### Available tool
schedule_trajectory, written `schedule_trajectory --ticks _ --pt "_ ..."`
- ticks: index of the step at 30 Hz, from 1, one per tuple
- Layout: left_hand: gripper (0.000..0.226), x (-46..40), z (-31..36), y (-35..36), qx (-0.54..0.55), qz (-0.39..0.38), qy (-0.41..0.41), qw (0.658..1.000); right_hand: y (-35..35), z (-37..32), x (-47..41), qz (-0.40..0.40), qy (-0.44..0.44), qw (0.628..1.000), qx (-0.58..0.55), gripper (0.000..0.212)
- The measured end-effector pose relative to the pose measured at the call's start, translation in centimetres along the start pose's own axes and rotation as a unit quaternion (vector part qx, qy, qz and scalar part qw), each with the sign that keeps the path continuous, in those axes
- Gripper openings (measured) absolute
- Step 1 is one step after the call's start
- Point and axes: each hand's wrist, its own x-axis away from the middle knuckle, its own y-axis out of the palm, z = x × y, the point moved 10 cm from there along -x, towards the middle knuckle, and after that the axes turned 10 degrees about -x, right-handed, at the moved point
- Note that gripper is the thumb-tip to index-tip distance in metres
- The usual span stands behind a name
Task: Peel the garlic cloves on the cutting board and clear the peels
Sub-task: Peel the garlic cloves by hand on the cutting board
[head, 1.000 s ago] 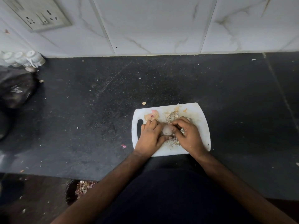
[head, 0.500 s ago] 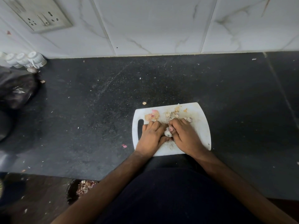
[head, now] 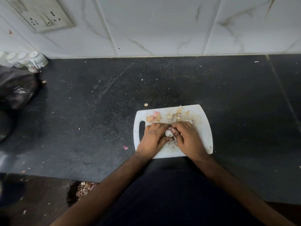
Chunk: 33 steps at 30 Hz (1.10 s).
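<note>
Dark counter (head: 244,103) around cutting board (head: 203,128)

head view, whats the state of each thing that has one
garlic clove: pinched between both hands, partly skinned
left hand: fingers curled round the clove
right hand: thumb and fingers picking at the clove
cutting board: flat on the counter, littered
peels: loose on the board, not cleared
</note>
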Motion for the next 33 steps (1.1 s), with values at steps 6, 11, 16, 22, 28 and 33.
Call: schedule_trajectory --ticks 6,11,16,22,28,33 --pt "0.047 0.0 -0.3 0.1 0.01 0.013 -0.006 1.0 -0.1 0.2 -0.4 -0.013 0.007 0.998 -0.059 0.014" --pt "0.049 -0.1 -1.1 0.1 0.041 0.012 -0.033 0.999 -1.0 0.5 -0.4 0.016 0.029 0.992 -0.118 0.017" --pt "0.052 0.0 -1.2 -0.3 0.039 0.022 -0.044 0.998 -0.1 0.8 -0.5 -0.02 0.048 0.986 -0.157 0.033" --pt "0.055 0.0 -1.1 -1.0 0.035 0.049 -0.044 0.997 0.0 0.6 -0.9 -0.006 0.036 0.987 -0.157 0.016" --pt "0.051 0.0 -0.5 -1.3 0.058 0.044 -0.034 0.997 -0.3 1.0 -1.2 0.043 0.096 0.994 -0.016 0.023" --pt "0.042 0.1 0.1 -1.6 0.078 0.036 -0.021 0.996 -0.7 2.6 -1.1 0.053 0.155 0.984 -0.072 0.009"
